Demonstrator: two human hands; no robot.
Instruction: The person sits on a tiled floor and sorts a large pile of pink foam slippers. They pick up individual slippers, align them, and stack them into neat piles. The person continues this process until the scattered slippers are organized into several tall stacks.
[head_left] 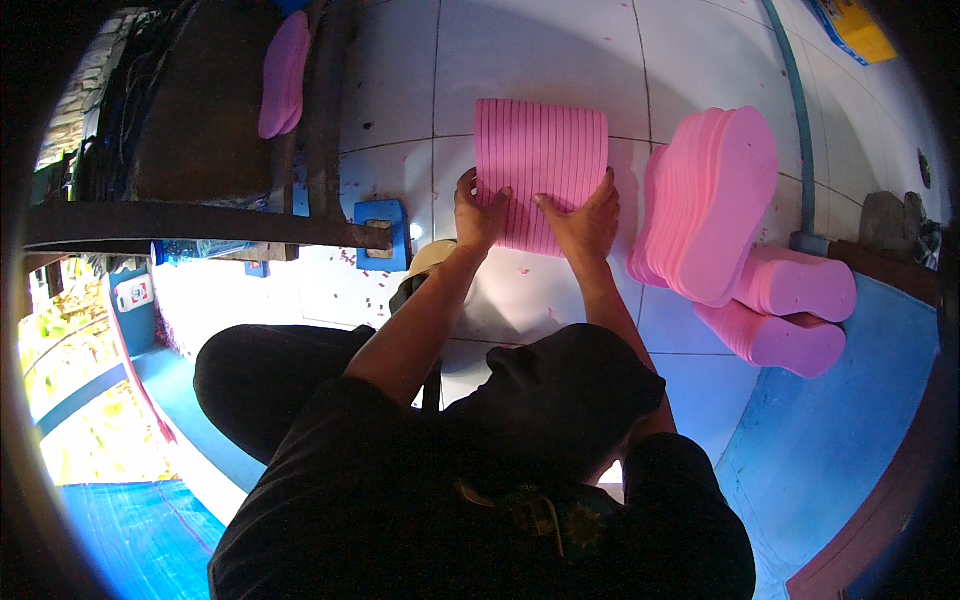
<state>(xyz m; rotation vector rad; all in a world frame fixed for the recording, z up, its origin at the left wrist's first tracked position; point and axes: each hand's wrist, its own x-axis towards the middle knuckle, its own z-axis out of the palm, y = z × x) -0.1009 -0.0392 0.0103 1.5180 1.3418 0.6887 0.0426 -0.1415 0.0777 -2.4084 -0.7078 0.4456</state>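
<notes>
— What are the hands doing right now?

— Both are on a block of pink foam soles [541, 170] standing on edge on the white tiled floor [540, 50]. The left hand [478, 212] presses the block's near left corner, fingers spread flat against it. The right hand [585, 222] does the same at the near right corner. Neither is closed around anything; they squeeze the block between open palms.

— Where does that block sit?

— Straight ahead of the person, just past the knees, with its ribbed edges facing up.

— How far along does the work look?

— My judgement: well under way. To the right a leaning row of pink soles [712, 205] is already stacked, and below it two more bundles [790, 310] lie on their sides near the blue floor edge. The block in hand looks even along the far edge, so squaring it seems nearly done.

— Anything left?

— A few soles [284, 75] rest on the dark bench to the upper left, apart from the rest. Small pink scraps dot the tiles. Whether more soles wait outside the view, I cannot tell.

— Anything else close by?

— A small blue block [382, 232] just left of the left hand, beside a dark beam [200, 228].
</notes>
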